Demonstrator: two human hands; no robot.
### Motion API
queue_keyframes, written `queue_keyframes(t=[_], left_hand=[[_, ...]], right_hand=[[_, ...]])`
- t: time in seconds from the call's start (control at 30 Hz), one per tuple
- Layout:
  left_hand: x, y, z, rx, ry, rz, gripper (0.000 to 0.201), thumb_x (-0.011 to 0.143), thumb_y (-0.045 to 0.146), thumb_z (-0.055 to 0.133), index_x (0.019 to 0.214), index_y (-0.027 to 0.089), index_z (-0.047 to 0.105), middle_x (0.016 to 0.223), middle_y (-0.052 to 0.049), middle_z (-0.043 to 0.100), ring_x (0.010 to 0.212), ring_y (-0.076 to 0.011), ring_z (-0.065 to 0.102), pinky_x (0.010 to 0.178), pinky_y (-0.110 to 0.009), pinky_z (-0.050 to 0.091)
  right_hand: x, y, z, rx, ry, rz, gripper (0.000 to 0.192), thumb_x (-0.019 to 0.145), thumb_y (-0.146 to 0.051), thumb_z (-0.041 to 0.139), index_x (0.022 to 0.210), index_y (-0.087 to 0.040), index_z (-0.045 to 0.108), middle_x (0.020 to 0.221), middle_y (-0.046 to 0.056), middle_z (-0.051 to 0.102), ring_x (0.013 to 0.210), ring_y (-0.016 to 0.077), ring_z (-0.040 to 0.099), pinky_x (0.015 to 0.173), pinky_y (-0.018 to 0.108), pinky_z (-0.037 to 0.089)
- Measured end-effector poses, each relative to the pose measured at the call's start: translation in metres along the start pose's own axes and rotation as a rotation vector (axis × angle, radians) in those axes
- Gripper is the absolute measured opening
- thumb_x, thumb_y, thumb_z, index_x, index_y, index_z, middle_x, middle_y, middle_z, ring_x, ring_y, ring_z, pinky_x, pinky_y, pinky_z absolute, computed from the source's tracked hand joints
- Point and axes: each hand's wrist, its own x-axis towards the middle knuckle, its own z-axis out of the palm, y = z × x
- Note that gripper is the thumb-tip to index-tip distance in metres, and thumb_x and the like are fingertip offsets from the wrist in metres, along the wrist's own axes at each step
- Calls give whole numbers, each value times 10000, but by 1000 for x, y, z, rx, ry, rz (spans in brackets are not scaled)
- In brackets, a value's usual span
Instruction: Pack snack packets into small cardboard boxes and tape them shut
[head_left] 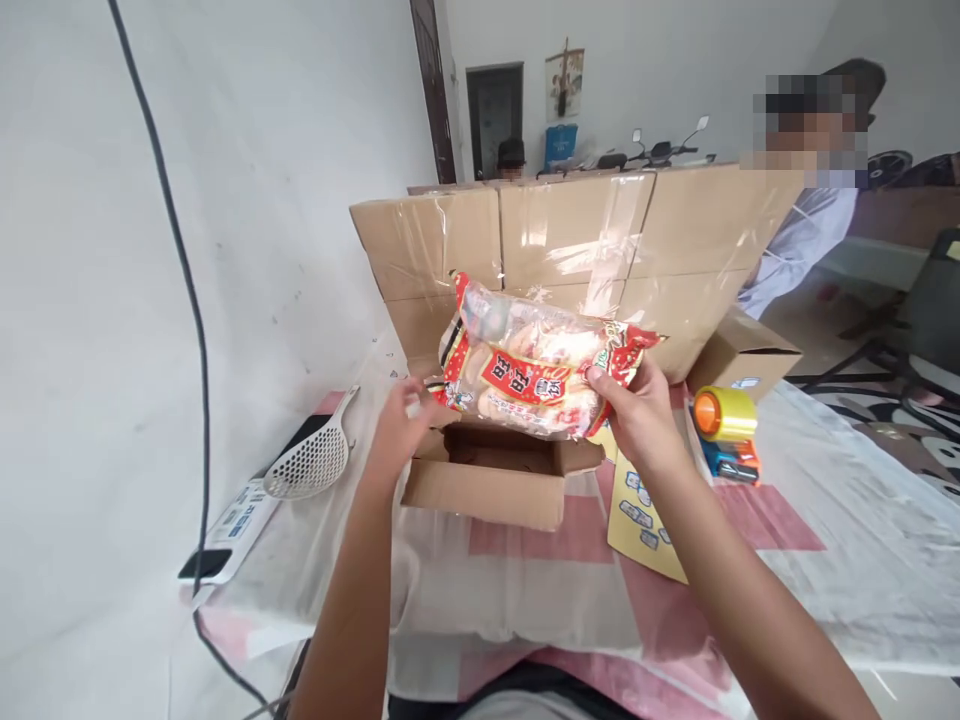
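A clear and red bag of rice crackers [525, 375] is held up, slightly tilted, above an open cardboard box [484, 495]. My right hand [641, 410] grips the bag's right end, thumb across its front. At the other end, my left hand [405, 425] has its fingers curled at the lower left corner of the bag, seemingly pinching it. The box's front flap is folded out toward me, and its inside looks dark. Part of its far side is hidden behind the bag.
Stacked cartons [570, 230] under clear film wall off the table's far side. At right are a yellow tape roll [731, 413], sticker sheet [637, 520] and small carton [750, 355]. A slotted scoop [311, 460] lies left by a white box [236, 530]. A person [806, 220] stands beyond.
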Motion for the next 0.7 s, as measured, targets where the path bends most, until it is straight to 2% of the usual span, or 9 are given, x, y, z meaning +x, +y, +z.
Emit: queue_keyframes(t=[0.07,0.13,0.2,0.23,0.3,0.37,0.53,0.6,0.7], left_hand=[[-4,-9,0,240,-82,-68,779,534,493,878,1223,271,591,1499,-136,525,1356,-436,511,1062,-506,450],[-6,-11,6,567,-216,-143,893,501,445,891,1313,276,561,1568,-173,451,1315,-482,540,1036,-540,444],[-3,-9,14,801,-315,-202,815,561,391,839,1320,252,575,1482,-216,534,1253,-497,586,1002,-558,445],[0,-9,17,831,-331,-216,734,580,354,815,1276,239,612,1380,-222,611,1227,-495,603,990,-556,446],[7,-9,23,800,-325,-221,581,602,321,781,1168,242,675,1183,-197,708,1203,-468,625,974,-518,457],[11,-12,23,761,-305,-212,485,630,343,758,1104,254,703,1090,-170,734,1202,-437,633,952,-468,470],[11,-13,5,608,-257,-218,389,729,406,637,1082,251,689,1071,-147,742,1160,-424,651,888,-460,499],[12,-12,-7,496,-301,-258,368,773,437,563,1074,259,676,1036,-114,751,1051,-383,696,817,-443,534],[13,-11,-25,308,-412,-360,354,759,447,528,988,212,660,904,-97,750,864,-316,728,712,-400,581]], right_hand=[[-5,0,14,-43,15,-37,533,727,-469,861,1154,-259,620,1170,66,738,1060,270,707,927,427,602],[-9,0,27,-100,-1,-62,517,776,-488,814,1186,-257,598,1190,79,729,1088,282,701,948,448,595],[-12,0,36,-141,-29,-62,496,807,-498,777,1193,-256,580,1206,86,722,1106,289,697,962,461,593],[-13,1,40,-150,-40,-50,490,810,-500,772,1186,-255,574,1209,88,721,1105,290,698,964,464,595],[-15,4,42,-141,-46,-16,503,789,-497,789,1166,-252,565,1207,89,723,1085,288,706,955,464,604],[-17,10,41,-106,-41,14,537,755,-488,818,1158,-249,556,1213,88,724,1070,284,713,950,462,610],[-23,20,29,-34,-18,52,569,731,-481,847,1159,-243,557,1244,92,724,1115,292,708,987,477,592],[-25,20,24,-18,-9,60,563,735,-482,847,1163,-244,568,1261,91,720,1144,294,699,1010,484,580],[-24,20,18,-17,-36,42,590,710,-474,868,1163,-246,568,1242,83,726,1119,291,707,1001,485,581]])
